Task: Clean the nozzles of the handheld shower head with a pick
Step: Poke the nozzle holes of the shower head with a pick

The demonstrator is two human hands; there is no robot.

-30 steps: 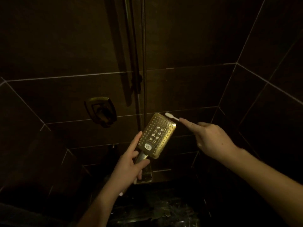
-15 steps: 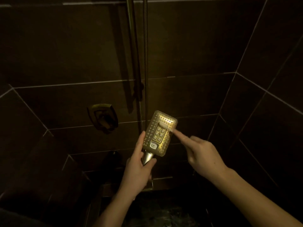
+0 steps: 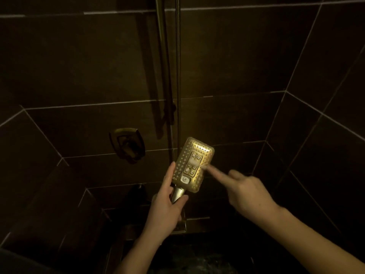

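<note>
We hold the shower head (image 3: 192, 165) by its neck in our left hand (image 3: 167, 204), fingers wrapped around the handle, thumb and forefinger bracing its lower edge. Its nozzle face is turned up toward us, low and centre in the stall, in front of the dark tiled wall (image 3: 237, 66) and just right of the valve handle (image 3: 127, 145).

Our right hand (image 3: 245, 192) is closed on the pick (image 3: 194, 162), forefinger stretched along it. The pick shows only as a pale blur across the middle block of large nozzles, so we cannot tell exactly which nozzle its tip touches.

1 second ago the pick's tip stood off the top right corner of the head, clear of the face. Half a second ago it had come onto the upper part of the central block. Now it sits lower, mid-block, and the blur suggests a quick stroke. We judge that cleaning proper is under way, on the large central nozzles, with the many small holes around them likely yet to be done.
</note>
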